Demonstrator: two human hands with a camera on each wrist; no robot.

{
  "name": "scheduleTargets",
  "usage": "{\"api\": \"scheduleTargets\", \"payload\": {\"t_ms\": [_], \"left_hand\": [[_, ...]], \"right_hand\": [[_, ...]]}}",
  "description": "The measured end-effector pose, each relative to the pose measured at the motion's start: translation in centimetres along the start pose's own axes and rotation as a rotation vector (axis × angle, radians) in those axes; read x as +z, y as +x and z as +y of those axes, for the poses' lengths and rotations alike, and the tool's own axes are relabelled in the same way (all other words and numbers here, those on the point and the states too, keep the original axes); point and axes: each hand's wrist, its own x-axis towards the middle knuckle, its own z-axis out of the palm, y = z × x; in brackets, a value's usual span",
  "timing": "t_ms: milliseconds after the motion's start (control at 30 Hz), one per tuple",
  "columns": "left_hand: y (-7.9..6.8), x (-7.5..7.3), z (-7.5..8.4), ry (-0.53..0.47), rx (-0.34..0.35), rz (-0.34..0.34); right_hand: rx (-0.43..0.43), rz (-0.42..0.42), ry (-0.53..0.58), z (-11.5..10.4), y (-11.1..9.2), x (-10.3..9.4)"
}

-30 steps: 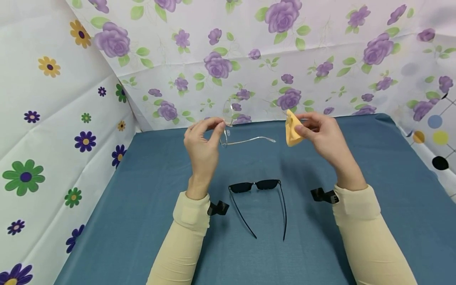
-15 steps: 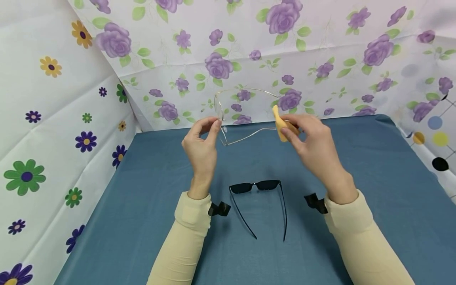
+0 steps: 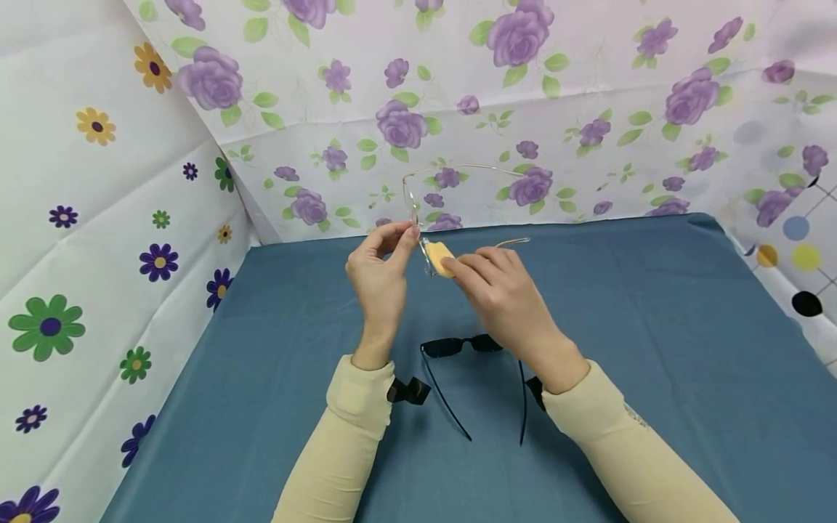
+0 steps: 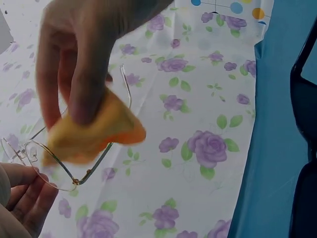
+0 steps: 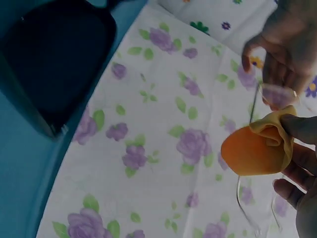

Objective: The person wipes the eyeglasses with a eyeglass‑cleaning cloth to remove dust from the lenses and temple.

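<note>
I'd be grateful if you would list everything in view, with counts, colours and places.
Eyeglasses: one, thin gold-coloured frame, raised in the left hand
Folded cloth: one, yellow-orange, in the right hand, at the eyeglasses
Sunglasses: one, black, on the tablecloth, temples spread
Tablecloth: one, blue, beneath the sunglasses
Rose-print sheet: one, white with purple roses, behind
Daisy-print sheet: one, white with multicoloured flowers, left
Dotted sheet: one, white with coloured dots, far right
Wrist attachments: two, black, at the cuffs
Sleeves: two, cream, on the forearms
Hands: two, bare; left, right
</note>
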Motion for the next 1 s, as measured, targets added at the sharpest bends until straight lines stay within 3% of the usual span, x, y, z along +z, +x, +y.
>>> {"api": "scheduleTargets", "payload": {"t_ms": [167, 333, 633, 1000], "left_hand": [[-0.4, 0.4, 0.0, -0.005, 0.005, -0.023], [-0.6, 0.6, 0.1, 0.013, 0.012, -0.041], [-0.9, 0.3, 0.1, 0.047, 0.008, -0.071], [-0.2, -0.3, 0.3, 0.146, 0.045, -0.069]], "right_hand": [[0.011, -0.034, -0.022, -0.4, -0.5, 1.6], [0.061, -0.076, -0.089, -0.5, -0.7, 1.8], [0.043, -0.173, -0.171, 0.3, -0.5, 0.9], [0.116, -0.218, -0.187, 2.8, -0.7, -0.7]]}}
